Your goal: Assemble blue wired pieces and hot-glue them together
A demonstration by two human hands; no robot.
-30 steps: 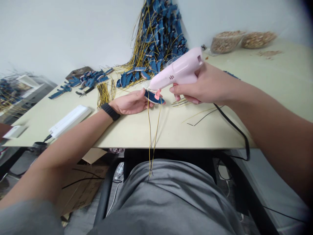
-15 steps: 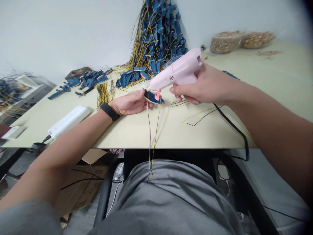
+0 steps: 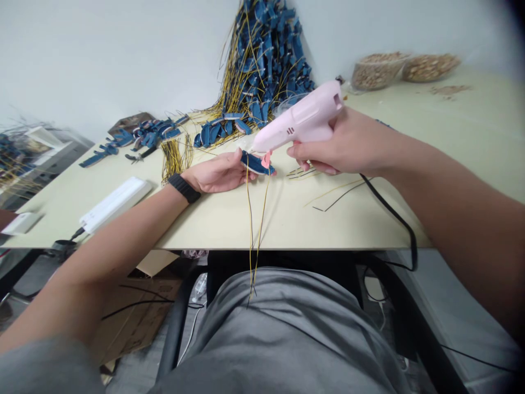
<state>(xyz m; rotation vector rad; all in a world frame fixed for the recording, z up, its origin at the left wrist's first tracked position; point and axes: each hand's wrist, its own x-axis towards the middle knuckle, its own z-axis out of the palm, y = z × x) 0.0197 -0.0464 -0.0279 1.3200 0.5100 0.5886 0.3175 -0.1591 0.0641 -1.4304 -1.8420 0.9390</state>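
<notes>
My left hand (image 3: 221, 171) is closed on a small blue curved piece (image 3: 257, 163) with thin yellow and black wires (image 3: 249, 219) hanging from it over the table edge onto my lap. In my right hand (image 3: 340, 145) is a pink hot glue gun (image 3: 301, 117), gripped by its handle. The gun's nozzle points down and left, close to the left end of the blue piece; whether it touches I cannot tell. The gun's salmon-coloured stand (image 3: 266, 158) overlaps the blue piece in view. A black cord (image 3: 394, 210) runs from below my right hand over the table edge.
Behind my hands rises a tall heap of wired blue pieces (image 3: 266, 60). More blue pieces (image 3: 153, 134) lie at left beside pliers (image 3: 141, 155) and a wire bundle (image 3: 171, 158). A white power strip (image 3: 117, 203) is front left. Bags of tan bits (image 3: 377, 71) stand back right.
The glue gun and its salmon-coloured stand have shifted very slightly to the right. My left hand and the blue piece are nearly where they were.
</notes>
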